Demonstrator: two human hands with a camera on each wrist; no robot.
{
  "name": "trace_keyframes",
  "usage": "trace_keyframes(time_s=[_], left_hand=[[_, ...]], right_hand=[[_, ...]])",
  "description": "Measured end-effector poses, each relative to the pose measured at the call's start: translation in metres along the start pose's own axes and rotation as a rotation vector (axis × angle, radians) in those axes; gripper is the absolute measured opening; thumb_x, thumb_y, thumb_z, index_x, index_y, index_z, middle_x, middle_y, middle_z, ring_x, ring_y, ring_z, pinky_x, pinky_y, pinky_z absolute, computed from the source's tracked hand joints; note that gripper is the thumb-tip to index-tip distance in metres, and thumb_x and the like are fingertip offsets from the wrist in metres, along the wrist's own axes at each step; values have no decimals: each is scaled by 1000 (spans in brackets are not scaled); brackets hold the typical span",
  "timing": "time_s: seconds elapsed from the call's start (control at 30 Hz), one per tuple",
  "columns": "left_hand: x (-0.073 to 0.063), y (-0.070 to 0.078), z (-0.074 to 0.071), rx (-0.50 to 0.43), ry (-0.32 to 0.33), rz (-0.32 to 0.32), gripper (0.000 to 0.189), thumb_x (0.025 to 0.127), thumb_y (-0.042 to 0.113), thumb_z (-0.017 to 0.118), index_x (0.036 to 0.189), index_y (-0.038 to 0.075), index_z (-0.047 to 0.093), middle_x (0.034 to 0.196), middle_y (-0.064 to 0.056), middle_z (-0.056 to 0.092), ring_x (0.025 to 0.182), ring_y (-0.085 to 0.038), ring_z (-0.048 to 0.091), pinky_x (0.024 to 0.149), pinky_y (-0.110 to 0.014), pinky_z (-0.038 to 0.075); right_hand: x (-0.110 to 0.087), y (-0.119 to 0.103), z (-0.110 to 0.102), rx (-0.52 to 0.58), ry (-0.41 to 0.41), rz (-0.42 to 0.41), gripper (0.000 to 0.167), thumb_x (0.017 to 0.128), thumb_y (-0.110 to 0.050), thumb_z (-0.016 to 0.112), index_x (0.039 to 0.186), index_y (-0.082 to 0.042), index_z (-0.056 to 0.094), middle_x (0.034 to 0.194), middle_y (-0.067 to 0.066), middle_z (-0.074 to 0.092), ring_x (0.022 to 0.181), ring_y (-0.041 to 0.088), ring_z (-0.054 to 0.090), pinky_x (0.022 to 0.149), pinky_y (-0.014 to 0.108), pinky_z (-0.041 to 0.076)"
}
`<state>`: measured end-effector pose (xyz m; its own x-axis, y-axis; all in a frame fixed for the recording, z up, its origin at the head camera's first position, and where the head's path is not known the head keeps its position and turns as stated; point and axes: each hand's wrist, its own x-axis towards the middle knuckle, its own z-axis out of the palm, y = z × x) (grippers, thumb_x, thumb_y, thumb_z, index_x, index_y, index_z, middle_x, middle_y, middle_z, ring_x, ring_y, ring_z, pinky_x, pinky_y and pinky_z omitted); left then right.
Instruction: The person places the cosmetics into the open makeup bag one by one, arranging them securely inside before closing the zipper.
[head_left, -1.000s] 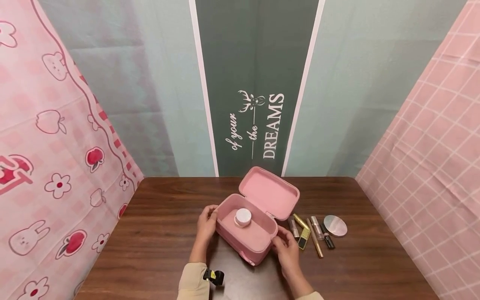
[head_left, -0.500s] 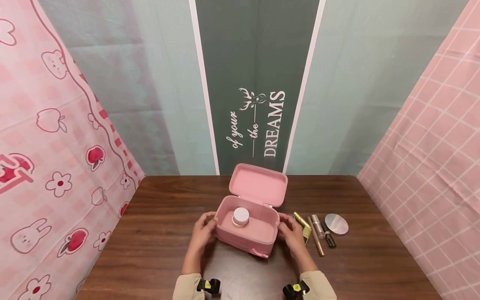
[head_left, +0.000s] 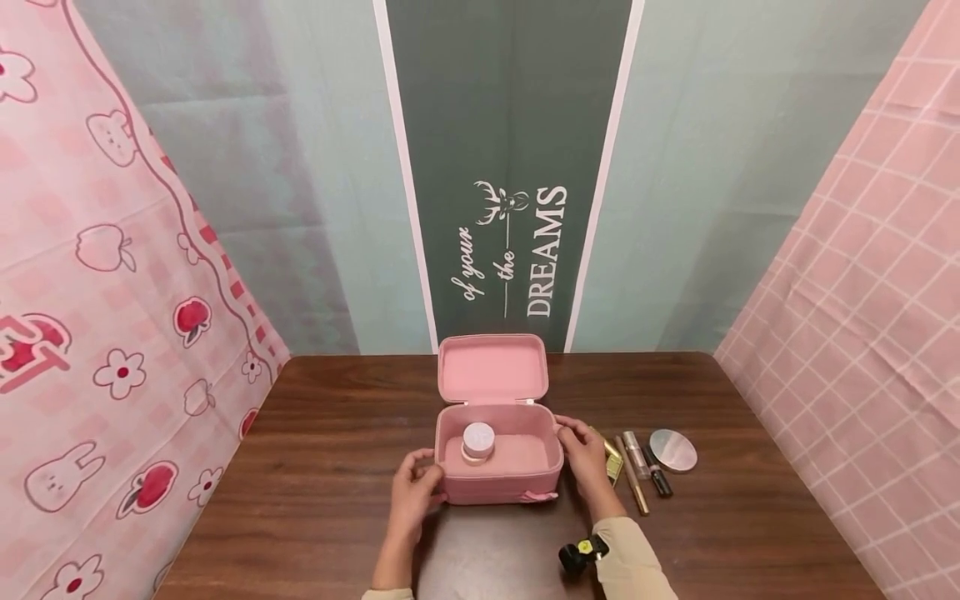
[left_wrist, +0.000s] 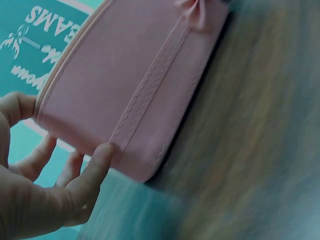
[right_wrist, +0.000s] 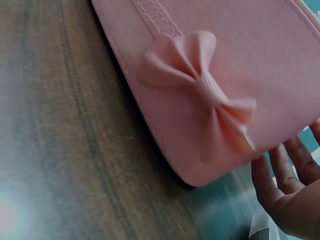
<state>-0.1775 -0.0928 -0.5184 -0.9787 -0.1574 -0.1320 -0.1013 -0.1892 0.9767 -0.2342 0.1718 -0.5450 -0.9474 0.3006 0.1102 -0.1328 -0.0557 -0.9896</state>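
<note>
A pink cosmetic case (head_left: 498,487) sits on the table with its lid (head_left: 492,368) raised at the back. Inside it, left of middle, stands a small jar with a white lid (head_left: 478,438). My left hand (head_left: 412,496) holds the case's left front corner; in the left wrist view its thumb (left_wrist: 92,172) presses the front face and a finger reaches the rim. At the right end, my right hand (head_left: 587,462) holds the case's side. A pink bow (right_wrist: 205,90) decorates the front face near that hand. Part of the right hand lies outside the right wrist view.
To the right lie a gold tube (head_left: 633,479), a clear tube (head_left: 635,454), a black tube (head_left: 659,477) and a round compact (head_left: 672,451). Gold-coloured items (head_left: 613,461) are partly hidden behind my right hand. Curtains stand around the wooden table (head_left: 315,433).
Both hands have turned the case from an angled position until its front faces me squarely. The lid has swung leftward with it, and the jar remains inside.
</note>
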Motion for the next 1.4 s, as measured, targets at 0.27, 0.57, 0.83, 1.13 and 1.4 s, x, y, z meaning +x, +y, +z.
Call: trace_keyframes(time_s=[0.27, 0.57, 0.83, 1.13, 1.4], left_hand=[[-9, -4, 8, -22, 36, 30, 34, 78, -1, 59, 111, -6, 50, 78, -7, 57, 68, -18, 58, 56, -37, 53], [-7, 1, 9, 28, 43, 44, 34, 78, -2, 60, 110, -7, 51, 78, -8, 56, 65, -18, 56, 56, -36, 52], [6, 11, 7, 202, 62, 176, 37, 71, -6, 65, 107, -10, 55, 94, -20, 60, 79, -20, 56, 65, -23, 47], [31, 19, 9, 226, 43, 185, 33, 77, -1, 66, 108, -10, 56, 93, -19, 60, 78, -18, 55, 62, -22, 47], [32, 46, 22, 221, 94, 197, 23, 82, -4, 59, 102, -14, 58, 88, -21, 59, 75, -15, 50, 64, -24, 43]], right_hand=[[6, -5, 2, -33, 45, 12, 24, 82, 1, 57, 102, 10, 65, 94, 7, 67, 79, 8, 57, 65, 22, 47], [5, -11, 3, -63, 50, 78, 26, 83, 0, 59, 106, 9, 65, 101, 13, 64, 84, 7, 54, 68, 21, 47], [-16, -27, 1, -167, 14, 20, 25, 81, -5, 61, 103, 7, 65, 91, 12, 63, 76, 10, 55, 60, 20, 47], [-45, -36, 4, -132, 18, 50, 40, 85, 1, 60, 121, 13, 49, 114, 30, 53, 93, 21, 55, 71, 16, 45], [-70, -29, 12, -162, 139, 3, 40, 88, -3, 59, 125, 7, 50, 116, 24, 55, 100, 27, 53, 76, 13, 41]])
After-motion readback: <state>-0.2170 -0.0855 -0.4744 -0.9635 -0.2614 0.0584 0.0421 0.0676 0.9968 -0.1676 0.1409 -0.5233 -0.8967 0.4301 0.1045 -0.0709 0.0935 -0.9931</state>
